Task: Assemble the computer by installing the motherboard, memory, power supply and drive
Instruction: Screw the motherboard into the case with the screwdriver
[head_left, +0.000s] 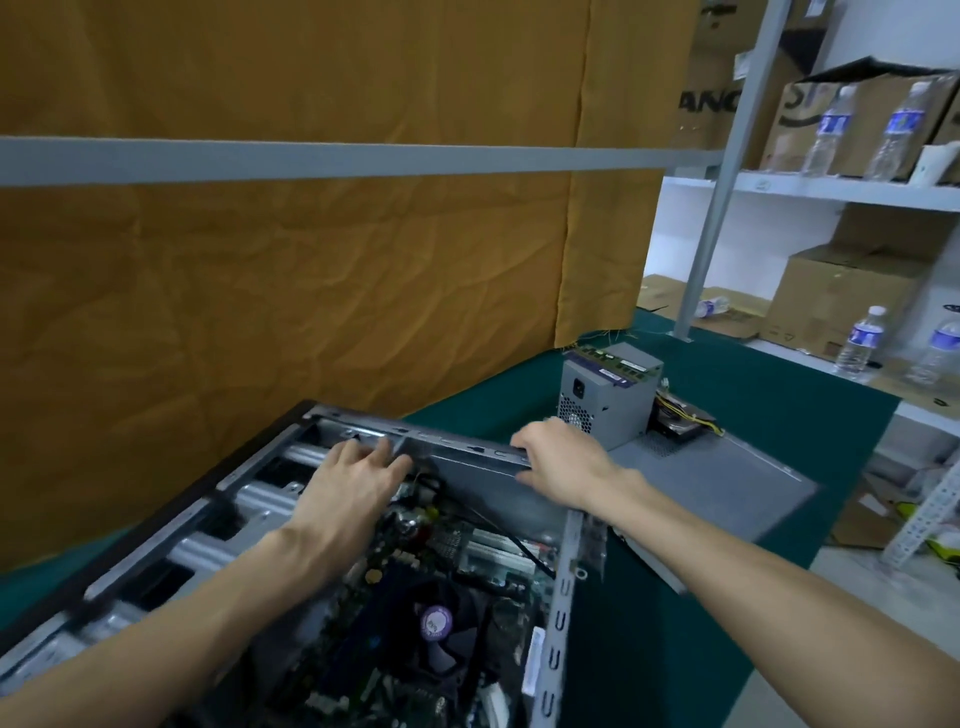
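Observation:
An open grey computer case (563, 613) lies on the green table. Inside it sits the motherboard (415, 582) with a black CPU fan (441, 629). My left hand (348, 483) reaches into the case near its far wall, fingers extended and touching the metal there. My right hand (561, 462) grips the case's far top edge, fingers curled over the rim. Behind the case stands the grey power supply (605, 400) with memory sticks (615, 361) lying on top of it. A drive (680, 421) with yellow wires lies just right of the power supply.
The case's grey side panel (727, 488) lies flat on the green table (769, 395). An orange cloth screen (311, 286) hangs behind. White shelves (831, 189) at right carry cardboard boxes and water bottles (862, 343).

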